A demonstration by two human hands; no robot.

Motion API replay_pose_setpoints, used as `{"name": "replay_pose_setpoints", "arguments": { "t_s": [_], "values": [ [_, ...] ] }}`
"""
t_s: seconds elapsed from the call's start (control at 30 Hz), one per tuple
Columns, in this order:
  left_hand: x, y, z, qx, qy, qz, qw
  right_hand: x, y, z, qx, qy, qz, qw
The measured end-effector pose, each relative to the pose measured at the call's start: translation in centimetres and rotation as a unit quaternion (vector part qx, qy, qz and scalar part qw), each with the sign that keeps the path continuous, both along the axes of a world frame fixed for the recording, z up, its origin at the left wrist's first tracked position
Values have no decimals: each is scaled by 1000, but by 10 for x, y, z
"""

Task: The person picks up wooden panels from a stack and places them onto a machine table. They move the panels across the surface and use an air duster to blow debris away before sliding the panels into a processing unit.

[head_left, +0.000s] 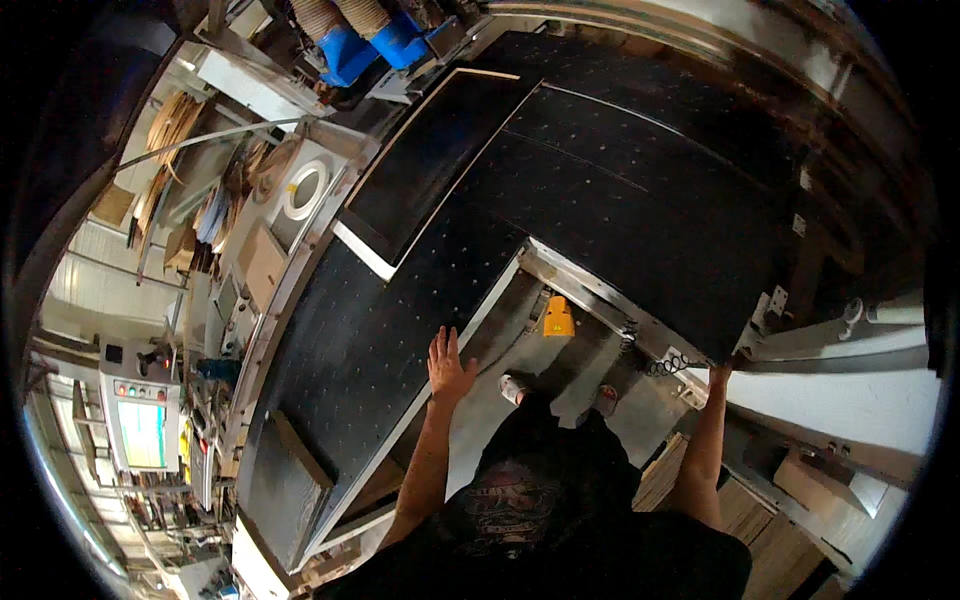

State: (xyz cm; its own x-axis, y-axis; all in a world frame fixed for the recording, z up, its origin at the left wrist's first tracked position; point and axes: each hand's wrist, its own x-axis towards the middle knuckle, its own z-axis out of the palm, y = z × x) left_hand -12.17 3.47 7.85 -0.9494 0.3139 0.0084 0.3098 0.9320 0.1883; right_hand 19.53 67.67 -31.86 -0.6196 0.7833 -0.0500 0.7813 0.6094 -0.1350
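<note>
My left hand [450, 366] is open, with its fingers spread, over the near edge of a black worktable [400, 345] dotted with small holes. Nothing is in that hand. My right arm stretches out to the right, and my right hand [719, 374] is at the table's right corner, beside a long white panel [840, 405]. Its fingers are too small and dark to make out. Farther off, a dark rectangular panel [440, 165] with pale edges lies on the tabletop, a white strip along its near end.
A yellow foot pedal [559, 317] stands on the floor in the table's cutout, ahead of my feet. A black coiled hose [668, 366] hangs by the right corner. At left are a control console [142, 420] with a lit screen and a white tape roll [306, 190].
</note>
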Motion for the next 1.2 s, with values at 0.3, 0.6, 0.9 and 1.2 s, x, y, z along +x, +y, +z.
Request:
{"name": "replay_pose_setpoints", "arguments": {
  "t_s": [0.3, 0.6, 0.9, 1.2],
  "values": [
    [7, -7, -1, -51, -111, 12, 992, -25, -103, 173, -142, 304, -274, 901],
    [-4, -2, -7, -60, -101, 1, 993, 34, -233, 175, -119, 161, -86, 976],
    [13, -2, 16, -135, -103, -119, 978, -34, -368, 237, -223, 251, 263, 904],
    [128, -15, 68, 359, -246, -283, 855, -123, -462, 476, -391, 315, 356, 788]
  ]
}}
